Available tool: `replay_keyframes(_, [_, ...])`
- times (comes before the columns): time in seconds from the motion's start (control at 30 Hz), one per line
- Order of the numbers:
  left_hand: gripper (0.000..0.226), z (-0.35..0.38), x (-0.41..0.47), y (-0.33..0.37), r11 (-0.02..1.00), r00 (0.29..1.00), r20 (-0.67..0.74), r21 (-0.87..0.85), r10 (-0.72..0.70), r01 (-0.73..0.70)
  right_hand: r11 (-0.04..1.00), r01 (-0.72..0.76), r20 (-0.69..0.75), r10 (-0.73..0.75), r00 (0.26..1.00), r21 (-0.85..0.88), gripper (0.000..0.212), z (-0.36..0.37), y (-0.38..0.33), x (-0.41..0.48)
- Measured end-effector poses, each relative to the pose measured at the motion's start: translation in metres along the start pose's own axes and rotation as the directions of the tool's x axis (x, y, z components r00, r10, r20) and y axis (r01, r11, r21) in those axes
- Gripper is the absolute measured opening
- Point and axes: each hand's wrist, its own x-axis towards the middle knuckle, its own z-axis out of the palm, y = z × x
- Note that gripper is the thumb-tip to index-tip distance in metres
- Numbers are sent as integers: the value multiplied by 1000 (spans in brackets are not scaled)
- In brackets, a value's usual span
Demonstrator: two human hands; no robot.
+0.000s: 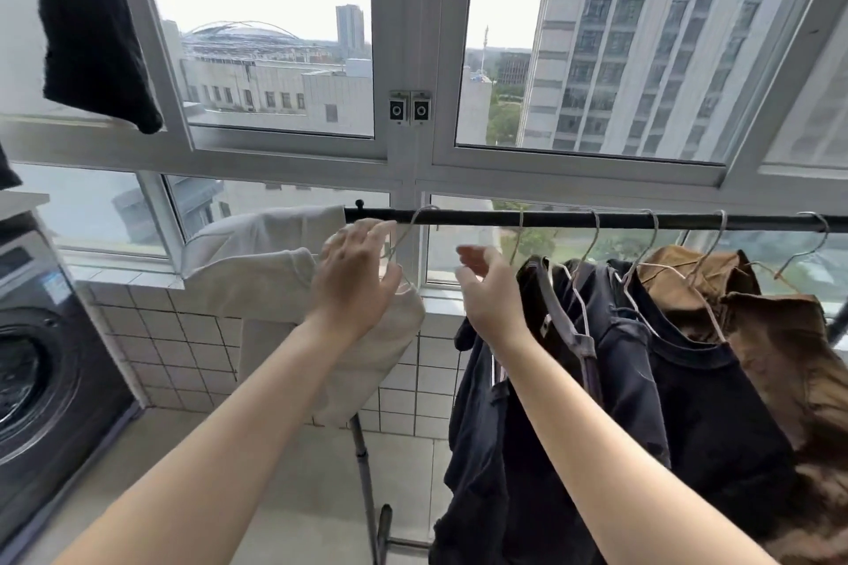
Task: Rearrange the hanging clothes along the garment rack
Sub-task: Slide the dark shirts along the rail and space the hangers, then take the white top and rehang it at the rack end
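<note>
A black garment rail [573, 219] runs from the middle to the right edge. At its left end a cream garment [266, 275] hangs on a wire hanger [413, 225]. My left hand [355, 284] lies over the cream garment's shoulder, fingers spread, with the hanger's neck passing between fingers and thumb. My right hand [488, 289] hovers just left of a dark navy garment [541, 381], fingers loosely curled around nothing. Further right hang another dark top [706, 404] and brown garments [780, 344], each on a wire hanger.
A washing machine [41, 358] stands at the left. The rack's upright post [367, 473] rises below the cream garment. A black cloth [92, 28] hangs top left. Behind the rail are a tiled wall [183, 344] and a window frame [404, 60].
</note>
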Motion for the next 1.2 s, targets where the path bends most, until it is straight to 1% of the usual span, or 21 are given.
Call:
replay_keyframes(0.07, [35, -20, -1, -13, 999, 997, -70, 13, -32, 33, 1000, 18, 63, -19, 998, 19, 27, 24, -8, -8])
replay_keyframes(0.13, [27, -36, -2, -28, 998, 993, -109, 37, -44, 48, 998, -22, 136, 15, 991, 52, 27, 44, -13, -11])
replay_keyframes(0.2, [25, -54, -1, -46, 996, 990, -130, 64, -59, 67, 988, -111, 202, 87, 975, 110, 27, 65, -18, -12])
replay_keyframes(0.27, [24, -70, 2, -65, 993, 985, -149, 67, -86, 97, 957, -233, 250, 186, 950, 171, 28, 82, -24, -9])
replay_keyframes(0.33, [27, -81, 7, -85, 990, 980, -156, 50, -123, 133, 898, -362, 284, 289, 914, 251, 32, 97, -30, -6])
replay_keyframes(0.37, [30, -86, 11, -96, 985, 977, -138, 27, -165, 170, 856, -421, 295, 336, 894, 301, 35, 104, -33, -3])
replay_keyframes(0.43, [36, -93, 19, -114, 956, 955, -47, -40, -294, 292, 772, -496, 314, 393, 864, 398, 35, 113, -40, 1])
replay_keyframes(0.47, [36, -93, 22, -120, 938, 939, 18, -44, -343, 344, 734, -521, 322, 413, 852, 436, 30, 114, -42, 3])
replay_keyframes(0.5, [36, -91, 26, -126, 929, 926, 84, -11, -367, 369, 703, -540, 332, 428, 841, 463, 25, 114, -43, 5])
replay_keyframes(0.57, [42, -94, 32, -140, 932, 905, 226, 73, -361, 354, 684, -557, 323, 454, 830, 471, 19, 124, -49, 7])
replay_keyframes(0.63, [58, -94, 36, -147, 925, 854, 375, 27, -360, 378, 662, -575, 315, 481, 818, 482, 17, 130, -51, 10])
replay_keyframes(0.67, [66, -94, 37, -149, 917, 829, 431, -12, -356, 399, 630, -588, 320, 495, 808, 507, 17, 132, -51, 11])
replay_keyframes(0.73, [76, -90, 37, -155, 914, 815, 470, -38, -340, 403, 541, -612, 335, 526, 781, 577, 15, 135, -52, 15])
replay_keyframes(0.77, [76, -87, 37, -159, 923, 827, 454, -23, -331, 383, 496, -616, 340, 538, 771, 612, 16, 136, -52, 17])
replay_keyframes(0.8, [72, -83, 38, -162, 936, 850, 419, -4, -318, 352, 461, -613, 345, 541, 767, 641, 18, 137, -53, 18])
replay_keyframes(0.87, [53, -78, 39, -164, 952, 903, 317, 1, -290, 305, 439, -591, 329, 537, 777, 677, 18, 139, -54, 18])
replay_keyframes(0.93, [39, -77, 39, -164, 962, 948, 182, -26, -263, 272, 457, -564, 298, 531, 794, 688, 19, 139, -61, 16])
replay_keyframes(1.03, [37, -81, 39, -157, 982, 982, -30, -23, -189, 188, 534, -488, 222, 486, 845, 691, 22, 137, -77, 14])
replay_keyframes(1.13, [40, -89, 35, -144, 992, 980, -157, 19, -120, 124, 576, -408, 172, 419, 891, 708, 24, 131, -95, 13])
replay_keyframes(1.2, [37, -95, 28, -140, 991, 969, -212, 4, -129, 133, 594, -393, 176, 390, 904, 702, 19, 127, -100, 9])
